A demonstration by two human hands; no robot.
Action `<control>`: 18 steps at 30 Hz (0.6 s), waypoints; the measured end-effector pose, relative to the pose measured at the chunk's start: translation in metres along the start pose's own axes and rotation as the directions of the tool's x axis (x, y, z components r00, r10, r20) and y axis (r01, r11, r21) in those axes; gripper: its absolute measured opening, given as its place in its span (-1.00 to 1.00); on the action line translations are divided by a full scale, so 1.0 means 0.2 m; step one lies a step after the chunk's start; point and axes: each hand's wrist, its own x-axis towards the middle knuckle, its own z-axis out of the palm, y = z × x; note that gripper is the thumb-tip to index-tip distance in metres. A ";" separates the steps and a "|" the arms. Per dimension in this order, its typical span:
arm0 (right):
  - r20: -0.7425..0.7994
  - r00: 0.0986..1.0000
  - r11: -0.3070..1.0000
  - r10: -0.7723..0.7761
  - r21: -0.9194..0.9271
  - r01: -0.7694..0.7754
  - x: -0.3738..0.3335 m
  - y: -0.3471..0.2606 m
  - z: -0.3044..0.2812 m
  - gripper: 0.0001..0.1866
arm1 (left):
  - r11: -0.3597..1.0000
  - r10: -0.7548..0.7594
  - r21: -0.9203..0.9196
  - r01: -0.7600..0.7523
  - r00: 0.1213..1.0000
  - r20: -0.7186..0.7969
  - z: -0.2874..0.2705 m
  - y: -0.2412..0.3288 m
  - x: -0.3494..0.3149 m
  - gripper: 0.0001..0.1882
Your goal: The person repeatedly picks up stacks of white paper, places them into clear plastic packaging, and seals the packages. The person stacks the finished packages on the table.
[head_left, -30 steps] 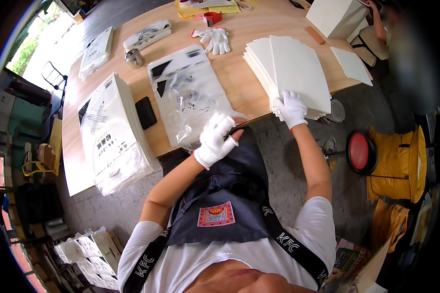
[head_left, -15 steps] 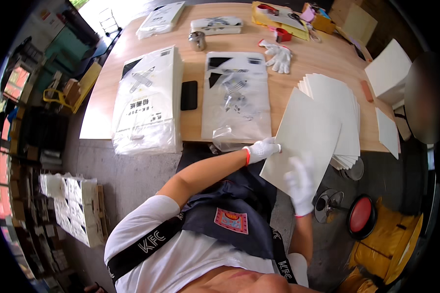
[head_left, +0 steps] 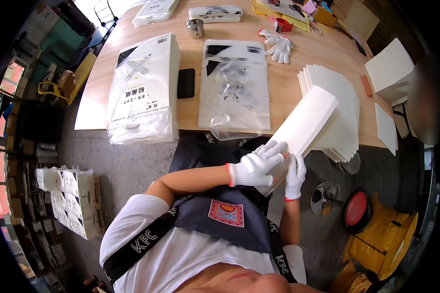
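Observation:
Several white paper sheets (head_left: 303, 119), curved into a loose bend, are held between my two hands at the near table edge. My left hand (head_left: 259, 166), in a white knit glove with a red cuff, lies over their near left end, fingers across the paper and thumb below. Gloved alike, my right hand (head_left: 294, 177) pinches the near right edge of the sheets. Just beyond them, a fanned stack of white paper (head_left: 344, 112) rests on the table, partly covered by the held sheets. A clear printed plastic bag (head_left: 234, 97) lies flat to the left of the sheets.
On the wooden table (head_left: 93, 110) are a tall stack of bagged paper packs (head_left: 142, 88), a black phone (head_left: 186, 83), a metal canister (head_left: 195, 29), spare white gloves (head_left: 278, 47) and a red tape dispenser (head_left: 282, 25). A red-seated stool (head_left: 357, 210) stands at right.
The held sheets have gone from flat to bent. My left hand has moved onto their near end, and my right hand has come from their face to grip the near edge.

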 end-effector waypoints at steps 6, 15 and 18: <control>0.331 0.892 0.746 -0.307 -0.498 0.442 -0.16 -0.21 -0.20 -0.83 | 0.820 0.143 0.508 0.265 0.764 -0.629 -0.47 -0.16 -0.16 -0.31; 0.621 0.753 0.277 -0.217 -0.701 0.657 -0.11 -0.07 0.00 -0.80 | 0.916 -0.395 -0.177 0.360 0.890 -0.229 -0.75 -0.38 0.01 -0.65; 0.571 0.792 0.465 -0.217 -0.653 0.598 -0.02 -0.16 0.14 -0.80 | 0.973 -0.194 -0.135 0.185 0.979 -0.061 -0.65 -0.19 -0.10 -0.69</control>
